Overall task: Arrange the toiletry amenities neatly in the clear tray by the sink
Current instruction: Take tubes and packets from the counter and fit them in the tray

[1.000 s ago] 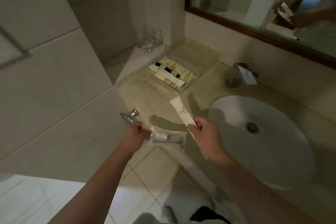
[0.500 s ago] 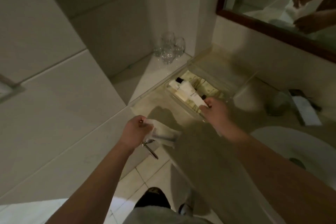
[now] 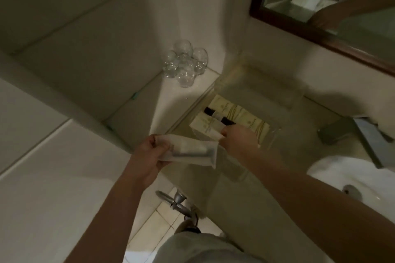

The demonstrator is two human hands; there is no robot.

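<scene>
The clear tray [image 3: 277,133] sits on the counter in the corner left of the sink. It holds several cream packets [image 3: 250,123] and dark-capped small bottles [image 3: 210,110]. My right hand [image 3: 238,140] reaches into the tray's near side and pinches the end of a white tube [image 3: 204,128], which lies low over the tray's left part. My left hand [image 3: 147,156] is just in front of the tray. It grips a translucent packet [image 3: 192,152] with a long dark item inside.
Several upturned drinking glasses [image 3: 186,65] stand on the white ledge left of the tray. The faucet [image 3: 337,132] and white sink basin [image 3: 363,179] are to the right. A dark-framed mirror [image 3: 320,28] hangs above. A chrome towel ring [image 3: 173,198] is mounted below the counter edge.
My right hand has carried the white tube from over the counter forward and down into the tray. My left hand has followed towards the tray with the packet.
</scene>
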